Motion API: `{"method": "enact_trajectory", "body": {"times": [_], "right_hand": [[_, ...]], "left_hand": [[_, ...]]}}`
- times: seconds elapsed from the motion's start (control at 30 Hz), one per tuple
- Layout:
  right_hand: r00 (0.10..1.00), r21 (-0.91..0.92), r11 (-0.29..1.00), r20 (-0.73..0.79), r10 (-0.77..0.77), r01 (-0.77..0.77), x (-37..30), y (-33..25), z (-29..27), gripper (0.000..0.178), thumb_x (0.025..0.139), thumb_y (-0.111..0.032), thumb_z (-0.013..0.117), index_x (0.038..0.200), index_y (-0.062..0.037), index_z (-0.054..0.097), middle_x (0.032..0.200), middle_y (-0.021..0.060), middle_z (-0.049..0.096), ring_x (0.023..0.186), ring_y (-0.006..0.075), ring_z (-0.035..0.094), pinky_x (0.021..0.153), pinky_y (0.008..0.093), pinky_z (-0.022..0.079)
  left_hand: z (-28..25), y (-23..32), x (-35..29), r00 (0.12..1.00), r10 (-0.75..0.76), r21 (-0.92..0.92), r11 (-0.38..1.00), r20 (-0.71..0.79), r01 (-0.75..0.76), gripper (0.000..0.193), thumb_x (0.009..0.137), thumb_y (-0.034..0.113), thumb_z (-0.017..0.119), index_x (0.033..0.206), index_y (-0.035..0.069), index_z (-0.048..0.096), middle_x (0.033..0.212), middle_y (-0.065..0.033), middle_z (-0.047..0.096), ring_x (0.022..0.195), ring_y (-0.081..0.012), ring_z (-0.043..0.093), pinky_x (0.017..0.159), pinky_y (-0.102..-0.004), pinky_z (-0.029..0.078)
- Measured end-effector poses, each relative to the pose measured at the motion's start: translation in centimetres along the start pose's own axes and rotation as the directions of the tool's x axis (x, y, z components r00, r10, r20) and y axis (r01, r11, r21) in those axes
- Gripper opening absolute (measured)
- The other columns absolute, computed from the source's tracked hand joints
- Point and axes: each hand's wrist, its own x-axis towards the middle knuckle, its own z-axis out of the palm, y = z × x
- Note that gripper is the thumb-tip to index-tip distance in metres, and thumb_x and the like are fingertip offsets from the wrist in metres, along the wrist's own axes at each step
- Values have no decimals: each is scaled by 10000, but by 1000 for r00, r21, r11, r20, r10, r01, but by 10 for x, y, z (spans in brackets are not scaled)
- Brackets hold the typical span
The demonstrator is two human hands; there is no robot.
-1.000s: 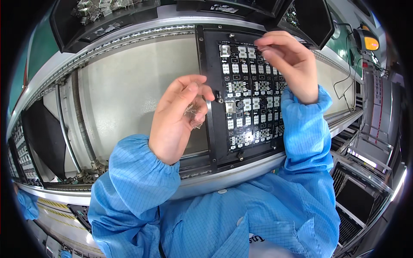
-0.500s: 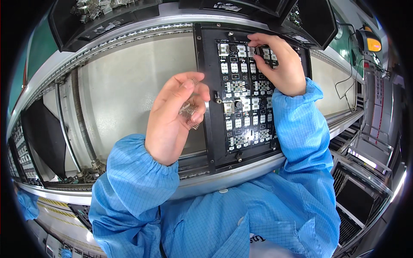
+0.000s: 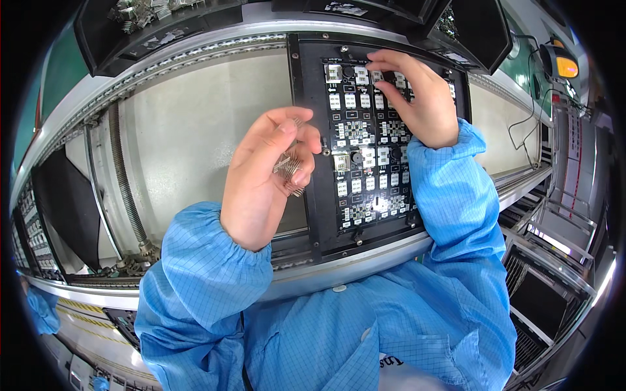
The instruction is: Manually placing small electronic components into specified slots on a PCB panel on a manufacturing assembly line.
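My left hand (image 3: 267,163) is closed around a small bundle of metal parts with many thin pins, like pin headers (image 3: 287,171). One more pinned piece (image 3: 297,122) shows at its thumb and index finger. This hand is just left of a black carrier tray (image 3: 310,195) that holds black circuit boards (image 3: 373,145) with rows of white and silver parts. Above the far part of the boards, my right hand (image 3: 420,98) has its thumb and fingers apart. Nothing shows between them; whether a fingertip touches a part is unclear.
The tray lies across a conveyor with chain rails (image 3: 195,53). Black bins (image 3: 156,45) with loose metal pieces stand along the far side, another black bin (image 3: 473,32) at far right. A yellow-and-black device (image 3: 562,64) with a cable is beyond. Metal racks (image 3: 554,280) stand at right.
The tray with its boards has shifted slightly left. My right hand has moved a little left along with it, while my left hand stays nearly still, holding the pinned parts.
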Motion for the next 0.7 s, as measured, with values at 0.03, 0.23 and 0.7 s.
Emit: {"method": "enact_trajectory", "body": {"times": [0.03,0.23,0.7], "right_hand": [[999,7,999,23,38,-39,-1,-2,0,392,776,31,642,1152,-43,560,1032,77,674,998,240,639,858,318,488],[999,-44,998,28,43,-42,-6,-6,-4,345,796,18,626,1130,-49,570,1074,84,666,1009,256,637,840,309,501],[989,23,992,-86,-119,122,-8,-8,-18,319,740,13,672,1050,-44,624,1075,109,626,1024,283,574,882,358,455]], "left_hand": [[0,0,0,1000,1,0,1000,-1,-1,299,968,214,405,1191,26,472,889,-53,544,612,-89,432,554,-233,341],[6,0,0,1000,9,-5,1000,16,-9,303,966,216,411,1192,21,464,878,-56,532,613,-90,429,554,-230,338],[22,-6,2,993,1,26,1000,120,-4,341,963,225,445,1209,-4,505,909,-60,533,633,-84,434,564,-226,350]]}}
